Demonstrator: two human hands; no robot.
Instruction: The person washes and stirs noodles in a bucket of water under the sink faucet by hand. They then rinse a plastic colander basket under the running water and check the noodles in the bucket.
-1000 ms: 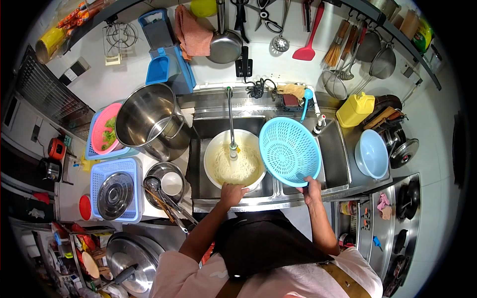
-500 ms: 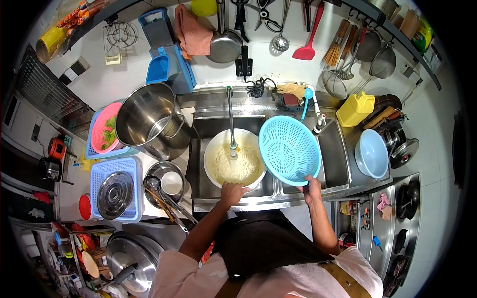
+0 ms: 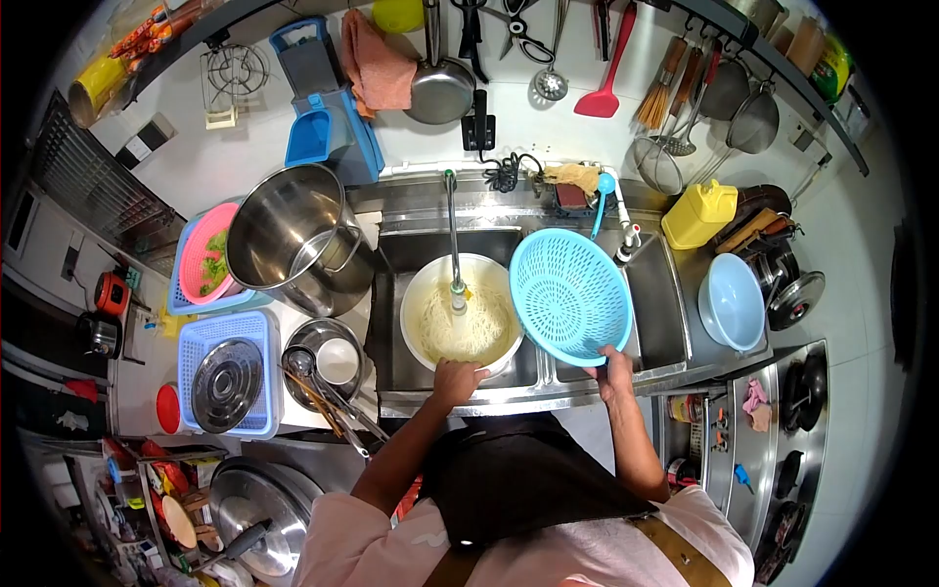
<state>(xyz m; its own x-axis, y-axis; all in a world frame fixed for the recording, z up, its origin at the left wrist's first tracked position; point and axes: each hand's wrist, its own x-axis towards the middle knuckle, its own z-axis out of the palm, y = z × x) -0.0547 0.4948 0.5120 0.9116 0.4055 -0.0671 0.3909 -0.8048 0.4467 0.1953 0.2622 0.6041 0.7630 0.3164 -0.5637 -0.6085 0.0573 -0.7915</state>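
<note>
Bowl, white, 1: set in sink beneath faucet, pale strands inside; near rim touched by left hand, its grip cannot be told. Colander, blue, 1: held beside bowl by right hand.

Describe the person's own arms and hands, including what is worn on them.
The left hand and right hand are bare, with no gloves. The forearms are uncovered too, coming out of short, loose, pale pink sleeves.

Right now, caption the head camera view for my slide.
Left hand at the rim of a white bowl of pale strands under the faucet, right hand gripping a blue colander.
</note>
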